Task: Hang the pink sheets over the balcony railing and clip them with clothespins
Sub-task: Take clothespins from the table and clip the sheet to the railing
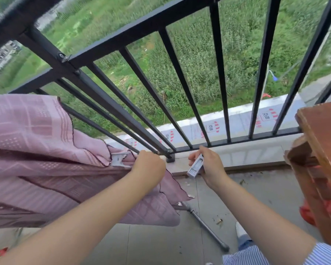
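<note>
Left hand [148, 163] grips pink patterned sheet [36, 150] beside one fitted white plastic clothespin [119, 159]; right hand [208, 165], at three o'clock, holds a second grey-white clothespin [195, 167], unclipped.

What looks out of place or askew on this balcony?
A grey metal pole lies loose on the floor tiles under the pink sheet, with scattered debris beside it. The sheet hangs bunched, one corner drooping.
</note>
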Available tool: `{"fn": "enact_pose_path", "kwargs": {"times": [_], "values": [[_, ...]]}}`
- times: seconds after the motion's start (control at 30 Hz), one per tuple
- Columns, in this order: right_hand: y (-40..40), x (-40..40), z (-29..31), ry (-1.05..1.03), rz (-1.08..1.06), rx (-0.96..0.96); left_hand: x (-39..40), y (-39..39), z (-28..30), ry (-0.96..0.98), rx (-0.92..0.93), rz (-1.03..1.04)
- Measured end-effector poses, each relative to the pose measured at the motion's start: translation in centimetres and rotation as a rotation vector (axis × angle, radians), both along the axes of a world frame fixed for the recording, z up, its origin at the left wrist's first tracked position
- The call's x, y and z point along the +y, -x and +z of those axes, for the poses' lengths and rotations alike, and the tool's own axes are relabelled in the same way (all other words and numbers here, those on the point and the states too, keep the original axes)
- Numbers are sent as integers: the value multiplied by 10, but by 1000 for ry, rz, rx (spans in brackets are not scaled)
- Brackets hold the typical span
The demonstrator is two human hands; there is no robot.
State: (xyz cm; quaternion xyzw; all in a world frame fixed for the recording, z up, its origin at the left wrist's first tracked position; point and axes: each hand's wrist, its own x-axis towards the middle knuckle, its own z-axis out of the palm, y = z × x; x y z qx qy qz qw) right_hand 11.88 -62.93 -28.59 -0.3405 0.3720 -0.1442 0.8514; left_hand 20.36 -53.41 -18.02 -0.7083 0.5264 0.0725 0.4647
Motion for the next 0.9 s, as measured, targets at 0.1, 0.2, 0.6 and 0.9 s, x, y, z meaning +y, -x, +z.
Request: {"fn": "enact_pose_path", "kwargs": {"times": [0.1, 0.2, 0.6, 0.9], "values": [[3, 4, -11, 175, 91, 130, 12, -2, -7, -24, 105, 31], [5, 8, -20, 251, 172, 191, 20, -12, -4, -111, 199, 38], [-29, 75, -24, 1010, 601, -61, 20, -36, 28, 129, 254, 107], [-31, 59, -38, 1086, 524, 65, 35, -28, 36, 256, -116, -205]]}}
